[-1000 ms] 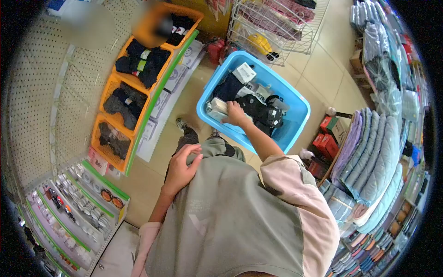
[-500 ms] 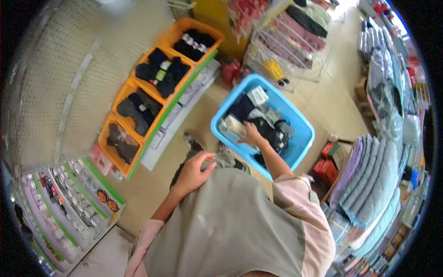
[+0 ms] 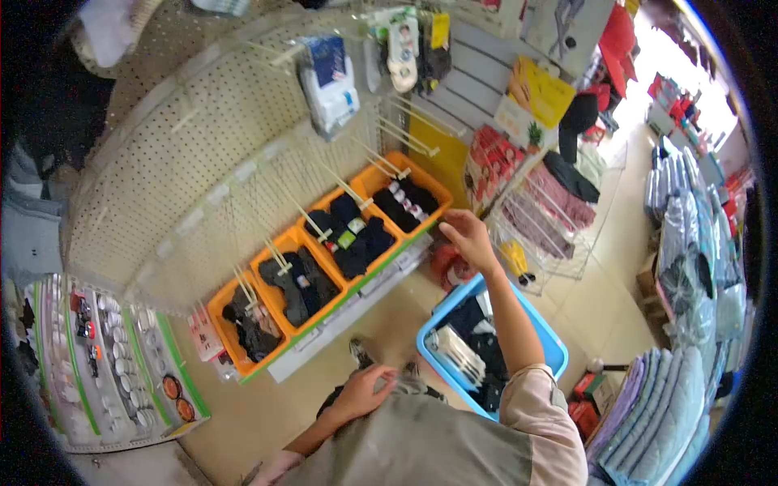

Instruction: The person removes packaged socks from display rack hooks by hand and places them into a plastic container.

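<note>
My right hand (image 3: 472, 239) is raised just off the right end of a row of orange bins, empty, with thumb and fingers a little apart. Below its forearm stands a blue tub (image 3: 438, 310) on the floor, partly covered by that arm. A pale packet (image 3: 458, 356) and dark bundled goods (image 3: 489, 390) lie inside it. My left hand (image 3: 363, 394) rests on my knee, fingers stretched out and holding nothing. The orange bins (image 3: 295, 330) contain banded dark socks (image 3: 350, 235) in black, navy and grey.
Pegboard (image 3: 243, 134) with bare hooks rises behind the bins, a few sock packs (image 3: 331, 89) hanging high up. A low display (image 3: 121, 364) of small goods stands at left. Folded quilts (image 3: 656, 405) are stacked at right, and a wire rack (image 3: 551, 219) with clothes stands beyond the tub.
My right hand has come up out of the blue tub to beside the orange bins. The view has tilted up, showing more pegboard and hooks. My left hand stays on my knee.
</note>
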Available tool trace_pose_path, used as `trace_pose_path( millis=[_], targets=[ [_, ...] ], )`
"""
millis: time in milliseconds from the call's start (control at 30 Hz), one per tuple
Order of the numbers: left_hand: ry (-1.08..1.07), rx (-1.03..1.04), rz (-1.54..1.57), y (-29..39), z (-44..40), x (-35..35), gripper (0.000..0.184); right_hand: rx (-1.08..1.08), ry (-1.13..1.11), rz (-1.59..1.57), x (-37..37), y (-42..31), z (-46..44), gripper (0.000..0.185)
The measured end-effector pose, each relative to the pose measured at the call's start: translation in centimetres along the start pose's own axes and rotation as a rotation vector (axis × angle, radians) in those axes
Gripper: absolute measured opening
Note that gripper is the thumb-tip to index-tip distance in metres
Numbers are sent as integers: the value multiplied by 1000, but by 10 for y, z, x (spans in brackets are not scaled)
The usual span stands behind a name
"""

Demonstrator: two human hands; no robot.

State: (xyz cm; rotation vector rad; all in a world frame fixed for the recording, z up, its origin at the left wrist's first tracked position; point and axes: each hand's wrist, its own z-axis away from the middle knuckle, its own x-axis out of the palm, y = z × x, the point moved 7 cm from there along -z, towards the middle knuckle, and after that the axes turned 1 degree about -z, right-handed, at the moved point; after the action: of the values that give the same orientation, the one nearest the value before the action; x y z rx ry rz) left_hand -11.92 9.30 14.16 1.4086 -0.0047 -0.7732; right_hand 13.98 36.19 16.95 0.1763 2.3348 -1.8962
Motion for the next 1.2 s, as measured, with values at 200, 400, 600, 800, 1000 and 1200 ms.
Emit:
trace_pose_path(
  millis=[200, 400, 600, 800, 1000, 1200],
  targets=[
    [128, -19, 34, -19, 9, -49, 28, -286, -80, -133, 74, -107, -121, 44],
    [323, -21, 8, -28, 26, -111, 28, -397, 85, -51, 136, -139, -231, 60],
    [398, -29, 48, -42, 44, -151, 30, -370, 85, -121, 163, -136, -301, 87],
    [419, -25, 25, -58, 53, -167, 29, -153, -107, -329, 174, -144, -301, 73],
    [407, 58, 15, -52, 45, -174, 28, -104, -48, -40, 168, -164, -288, 71],
    [415, 74, 2, -52, 39, -180, 27, 112, -213, -60, 167, -127, -323, 83]
  ],
)
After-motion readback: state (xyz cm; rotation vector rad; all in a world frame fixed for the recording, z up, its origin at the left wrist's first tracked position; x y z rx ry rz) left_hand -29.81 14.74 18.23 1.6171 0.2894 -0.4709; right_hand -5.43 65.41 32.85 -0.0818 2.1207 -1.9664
